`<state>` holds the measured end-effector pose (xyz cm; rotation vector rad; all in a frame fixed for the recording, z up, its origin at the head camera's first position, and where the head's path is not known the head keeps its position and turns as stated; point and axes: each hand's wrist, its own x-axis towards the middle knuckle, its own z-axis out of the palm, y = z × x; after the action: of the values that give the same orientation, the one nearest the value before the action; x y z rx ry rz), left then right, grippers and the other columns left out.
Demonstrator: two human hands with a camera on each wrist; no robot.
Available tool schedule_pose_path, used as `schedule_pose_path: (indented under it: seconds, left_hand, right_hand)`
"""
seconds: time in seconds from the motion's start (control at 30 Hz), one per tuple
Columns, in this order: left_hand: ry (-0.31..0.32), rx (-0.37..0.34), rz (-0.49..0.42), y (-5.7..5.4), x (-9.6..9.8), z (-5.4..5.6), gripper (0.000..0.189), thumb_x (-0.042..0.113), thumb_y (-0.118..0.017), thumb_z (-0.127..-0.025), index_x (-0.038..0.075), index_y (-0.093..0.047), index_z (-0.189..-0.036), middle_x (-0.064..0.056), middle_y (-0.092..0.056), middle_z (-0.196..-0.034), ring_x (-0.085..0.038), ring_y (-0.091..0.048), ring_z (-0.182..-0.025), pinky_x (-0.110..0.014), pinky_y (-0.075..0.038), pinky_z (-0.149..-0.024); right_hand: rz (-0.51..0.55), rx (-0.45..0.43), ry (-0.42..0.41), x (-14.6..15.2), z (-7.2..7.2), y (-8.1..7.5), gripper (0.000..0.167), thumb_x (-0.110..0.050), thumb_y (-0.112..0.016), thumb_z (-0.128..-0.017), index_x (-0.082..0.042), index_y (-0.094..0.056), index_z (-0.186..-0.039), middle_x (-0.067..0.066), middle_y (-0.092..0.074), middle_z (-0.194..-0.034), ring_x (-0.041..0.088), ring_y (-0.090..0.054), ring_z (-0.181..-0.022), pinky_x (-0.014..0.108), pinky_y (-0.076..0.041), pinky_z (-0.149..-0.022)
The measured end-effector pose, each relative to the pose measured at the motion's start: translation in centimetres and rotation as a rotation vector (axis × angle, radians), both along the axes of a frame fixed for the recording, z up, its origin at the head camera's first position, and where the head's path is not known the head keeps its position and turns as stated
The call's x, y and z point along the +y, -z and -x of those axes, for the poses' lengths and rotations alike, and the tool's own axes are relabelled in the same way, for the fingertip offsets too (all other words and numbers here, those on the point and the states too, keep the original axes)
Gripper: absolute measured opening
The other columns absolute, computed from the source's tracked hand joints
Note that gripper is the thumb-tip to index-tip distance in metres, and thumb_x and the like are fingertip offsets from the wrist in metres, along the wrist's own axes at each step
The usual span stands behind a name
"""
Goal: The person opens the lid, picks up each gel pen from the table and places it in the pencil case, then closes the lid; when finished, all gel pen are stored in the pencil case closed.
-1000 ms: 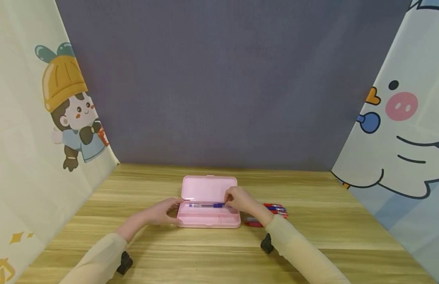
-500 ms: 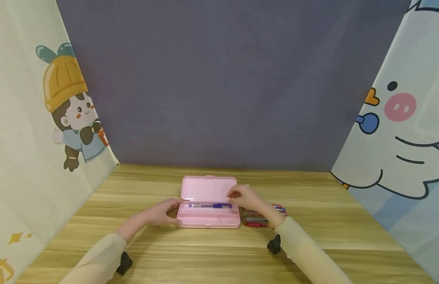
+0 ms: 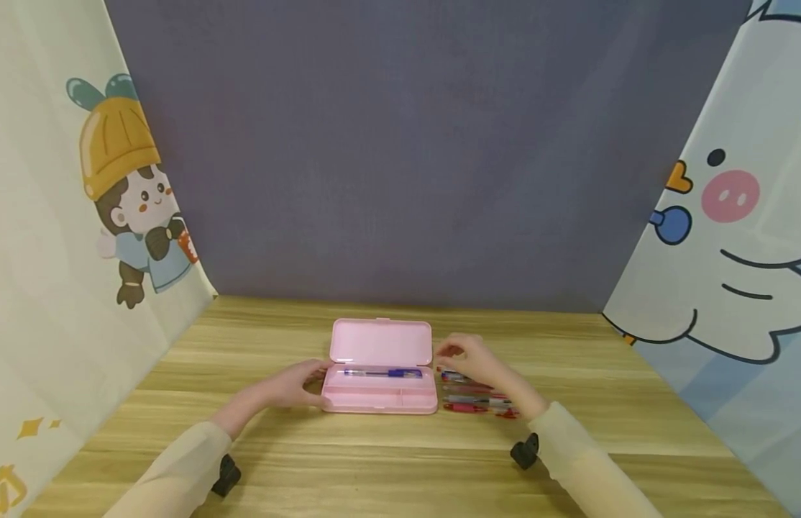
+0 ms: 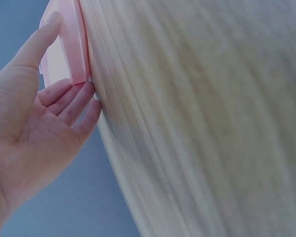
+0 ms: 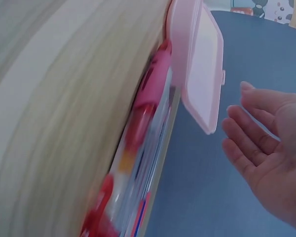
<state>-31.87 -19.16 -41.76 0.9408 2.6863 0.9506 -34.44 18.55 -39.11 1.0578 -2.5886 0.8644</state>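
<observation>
A pink pencil case (image 3: 358,401) lies with its lid (image 3: 382,342) swung back. In its long rear compartment lies a blue-capped clear pen (image 3: 381,373). My left hand (image 3: 289,386) holds the case's left end, thumb at the front corner and fingers toward the back; in the left wrist view the fingertips meet the pink wall (image 4: 78,44). Right of the case, my right hand (image 3: 472,357) hovers with loosely bent fingers and nothing between them. Beneath it lie several pens, the nearest one pink-red (image 3: 465,408); the hand partly hides the farther ones.
The wooden table (image 3: 349,467) runs back to a dark grey cloth partition (image 3: 387,158). Printed side panels (image 3: 44,252) stand left and right. A small black wrist camera (image 3: 226,475) sits on each sleeve.
My right hand has let go of the blue pen, leaving it in the case, and moved right over the loose pens. The left hand stays at the case's left end.
</observation>
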Motion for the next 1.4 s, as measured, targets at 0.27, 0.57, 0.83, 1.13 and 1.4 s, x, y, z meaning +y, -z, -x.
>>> schedule_pose_path:
  seconds: [0.27,0.57,0.83,1.13,1.4]
  left_hand:
    - [0.005,0.009,0.002,0.0,-0.1,0.2,0.077,0.033,-0.075,-0.079,-0.007,-0.041,-0.135,-0.025,-0.052,-0.129,-0.039,-0.053,-0.116,-0.053,-0.042,-0.102]
    - [0.016,-0.006,-0.019,0.0,-0.1,0.2,0.076,0.030,-0.075,-0.079,-0.009,-0.041,-0.135,-0.026,-0.052,-0.128,-0.040,-0.053,-0.116,-0.054,-0.041,-0.102]
    - [0.030,0.002,-0.029,0.0,-0.1,0.3,0.075,0.028,-0.076,-0.079,-0.010,-0.041,-0.134,-0.026,-0.052,-0.127,-0.040,-0.053,-0.116,-0.054,-0.041,-0.102]
    - [0.019,-0.003,-0.021,0.1,0.0,0.5,0.077,0.032,-0.075,-0.079,-0.008,-0.041,-0.135,-0.025,-0.052,-0.129,-0.040,-0.053,-0.117,-0.054,-0.041,-0.102]
    - [0.013,-0.001,-0.010,0.3,0.0,0.7,0.077,0.032,-0.075,-0.080,-0.008,-0.040,-0.136,-0.025,-0.051,-0.131,-0.040,-0.052,-0.118,-0.054,-0.041,-0.102]
  right_hand:
    - [0.000,0.007,0.047,2.3,0.1,0.3,0.015,-0.010,-0.066,-0.087,-0.003,-0.068,-0.100,0.011,-0.069,-0.093,0.019,-0.065,-0.084,0.042,-0.056,-0.078]
    - [-0.019,-0.026,0.125,4.9,0.1,0.6,0.021,-0.012,-0.066,-0.087,-0.004,-0.068,-0.106,0.013,-0.069,-0.099,0.022,-0.065,-0.088,0.044,-0.055,-0.080]
    - [-0.027,-0.058,0.164,6.7,0.0,1.2,0.023,-0.015,-0.064,-0.089,-0.001,-0.067,-0.107,0.010,-0.069,-0.100,0.024,-0.065,-0.090,0.046,-0.055,-0.082]
    - [-0.063,-0.056,0.219,8.5,0.0,1.8,0.023,-0.018,-0.063,-0.090,-0.002,-0.067,-0.107,0.006,-0.069,-0.100,0.023,-0.065,-0.091,0.042,-0.055,-0.081]
    - [-0.081,-0.047,0.221,9.7,0.1,1.9,0.022,-0.016,-0.063,-0.090,0.000,-0.067,-0.104,0.009,-0.067,-0.099,0.027,-0.065,-0.091,0.045,-0.056,-0.081]
